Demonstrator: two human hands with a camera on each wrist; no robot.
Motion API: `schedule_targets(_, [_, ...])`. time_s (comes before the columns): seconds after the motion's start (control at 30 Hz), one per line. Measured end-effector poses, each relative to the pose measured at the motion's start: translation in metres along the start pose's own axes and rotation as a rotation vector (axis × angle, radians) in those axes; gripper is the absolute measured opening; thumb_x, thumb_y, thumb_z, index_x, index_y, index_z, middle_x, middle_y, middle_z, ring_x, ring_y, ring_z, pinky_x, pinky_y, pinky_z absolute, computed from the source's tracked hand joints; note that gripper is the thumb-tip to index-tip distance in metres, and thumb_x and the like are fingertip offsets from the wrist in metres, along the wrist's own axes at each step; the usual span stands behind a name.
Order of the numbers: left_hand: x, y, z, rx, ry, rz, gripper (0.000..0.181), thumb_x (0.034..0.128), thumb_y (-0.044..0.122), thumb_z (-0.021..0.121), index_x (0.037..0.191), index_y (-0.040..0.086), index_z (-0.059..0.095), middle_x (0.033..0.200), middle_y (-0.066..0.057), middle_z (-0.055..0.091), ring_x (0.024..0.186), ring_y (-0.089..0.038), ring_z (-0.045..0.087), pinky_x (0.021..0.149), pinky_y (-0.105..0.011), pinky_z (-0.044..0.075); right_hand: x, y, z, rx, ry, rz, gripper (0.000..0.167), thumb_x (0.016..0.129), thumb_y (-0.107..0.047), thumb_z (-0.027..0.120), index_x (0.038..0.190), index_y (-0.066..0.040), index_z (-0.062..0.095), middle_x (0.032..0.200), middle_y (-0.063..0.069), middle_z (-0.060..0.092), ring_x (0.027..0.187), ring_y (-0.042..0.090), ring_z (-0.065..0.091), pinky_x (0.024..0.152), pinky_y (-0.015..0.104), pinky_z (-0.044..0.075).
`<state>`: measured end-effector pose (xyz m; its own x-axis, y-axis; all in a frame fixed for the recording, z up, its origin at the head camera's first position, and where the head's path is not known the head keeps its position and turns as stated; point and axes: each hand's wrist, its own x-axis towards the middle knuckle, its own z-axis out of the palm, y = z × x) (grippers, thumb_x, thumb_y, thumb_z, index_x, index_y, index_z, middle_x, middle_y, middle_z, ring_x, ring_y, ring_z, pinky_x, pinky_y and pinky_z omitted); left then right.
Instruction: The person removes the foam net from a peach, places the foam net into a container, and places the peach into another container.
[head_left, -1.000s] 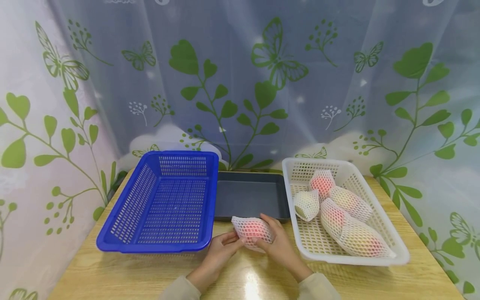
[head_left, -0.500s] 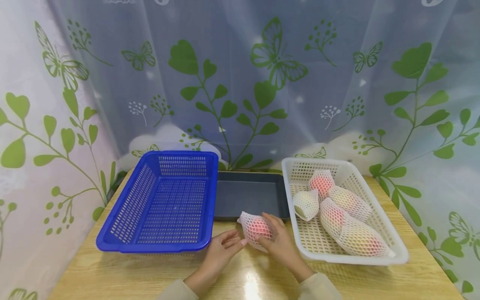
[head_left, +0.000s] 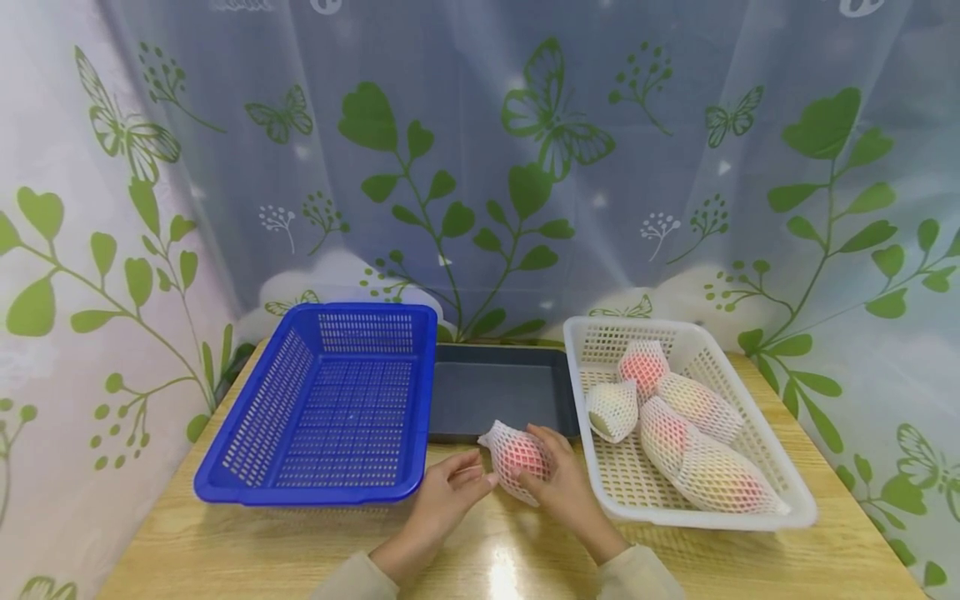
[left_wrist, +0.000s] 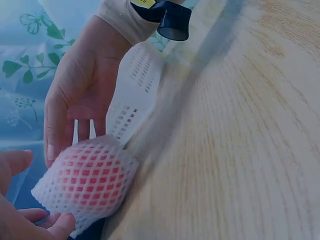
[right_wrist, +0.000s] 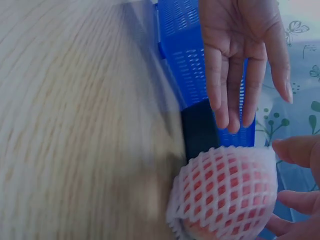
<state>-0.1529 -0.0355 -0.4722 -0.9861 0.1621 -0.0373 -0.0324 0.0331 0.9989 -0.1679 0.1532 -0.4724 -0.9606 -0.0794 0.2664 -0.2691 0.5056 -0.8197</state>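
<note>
A pinkish-red round fruit in a white foam net sleeve (head_left: 519, 460) is held just above the table, in front of the dark tray. My right hand (head_left: 561, 483) grips it from the right, thumb on the near side and fingers behind. The sleeve's gathered end points toward the upper left. My left hand (head_left: 444, 504) is just left of the fruit, its fingers loosely extended and apart from it. In the right wrist view, that left hand (right_wrist: 237, 60) shows an empty palm with straight fingers. In the left wrist view, the netted fruit (left_wrist: 92, 180) lies between both hands.
A blue perforated basket (head_left: 315, 492) stands on the left with nothing visible inside. A white basket (head_left: 708, 521) on the right holds several netted fruits (head_left: 663, 425). Between them lies a shallow dark tray (head_left: 498, 392). A patterned curtain (head_left: 480, 167) hangs behind the wooden table (head_left: 450, 575).
My left hand has let go of the netted fruit and drawn slightly left. The right hand keeps the fruit, which has turned so its gathered end tips up, and shifted slightly right.
</note>
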Motion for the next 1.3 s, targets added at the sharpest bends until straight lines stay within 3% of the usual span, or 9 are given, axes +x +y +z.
schedule_targets(0.17, [0.002, 0.008, 0.002, -0.027, -0.012, 0.043, 0.062, 0.0859, 0.014, 0.071, 0.135, -0.013, 0.044, 0.133, -0.029, 0.050, 0.121, -0.042, 0.051, 0.098, -0.038, 0.048, 0.001, -0.009, -0.004, 0.007, 0.006, -0.020, 0.059, 0.079, -0.004, 0.074, 0.133, 0.003, 0.050, 0.138, 0.028, 0.043, 0.127, 0.046, 0.042, 0.106, 0.059, 0.034])
schedule_targets(0.37, [0.006, 0.020, 0.002, -0.046, -0.043, 0.107, 0.059, 0.0876, 0.011, 0.068, 0.136, -0.012, 0.042, 0.134, -0.029, 0.049, 0.124, -0.042, 0.048, 0.105, -0.041, 0.041, 0.003, -0.025, -0.017, 0.025, -0.012, -0.002, 0.061, 0.084, -0.009, 0.072, 0.140, -0.005, 0.046, 0.145, 0.022, 0.039, 0.133, 0.043, 0.036, 0.105, 0.060, 0.034])
schedule_targets(0.53, [0.012, 0.034, -0.005, -0.011, -0.037, 0.168, 0.057, 0.0873, 0.009, 0.068, 0.136, -0.009, 0.045, 0.134, -0.026, 0.051, 0.125, -0.040, 0.048, 0.104, -0.045, 0.041, 0.007, -0.036, -0.032, 0.088, -0.050, -0.012, 0.062, 0.089, -0.012, 0.068, 0.144, -0.007, 0.040, 0.150, 0.022, 0.031, 0.138, 0.043, 0.026, 0.109, 0.062, 0.026])
schedule_targets(0.73, [0.018, 0.049, -0.019, 0.022, -0.021, 0.202, 0.056, 0.0869, 0.007, 0.069, 0.137, -0.005, 0.046, 0.136, -0.024, 0.051, 0.127, -0.038, 0.046, 0.105, -0.047, 0.041, 0.010, -0.039, -0.053, 0.127, -0.059, 0.012, 0.064, 0.091, -0.020, 0.067, 0.146, -0.013, 0.037, 0.153, 0.017, 0.027, 0.142, 0.039, 0.020, 0.112, 0.059, 0.020])
schedule_targets(1.03, [0.025, 0.064, -0.039, 0.039, 0.024, 0.194, 0.059, 0.0846, 0.009, 0.072, 0.138, 0.003, 0.048, 0.139, -0.015, 0.051, 0.132, -0.033, 0.043, 0.106, -0.046, 0.039, 0.007, -0.038, -0.079, 0.139, -0.023, 0.003, 0.065, 0.092, -0.017, 0.066, 0.148, -0.010, 0.034, 0.153, 0.018, 0.025, 0.142, 0.039, 0.019, 0.112, 0.061, 0.020])
schedule_targets(1.3, [0.028, 0.068, -0.049, 0.087, 0.053, 0.187, 0.058, 0.0842, 0.011, 0.073, 0.137, 0.005, 0.050, 0.140, -0.014, 0.050, 0.133, -0.031, 0.043, 0.106, -0.048, 0.039, 0.003, -0.034, -0.091, 0.112, -0.007, 0.046, 0.065, 0.091, -0.019, 0.067, 0.147, -0.010, 0.035, 0.153, 0.017, 0.027, 0.142, 0.036, 0.019, 0.113, 0.058, 0.021])
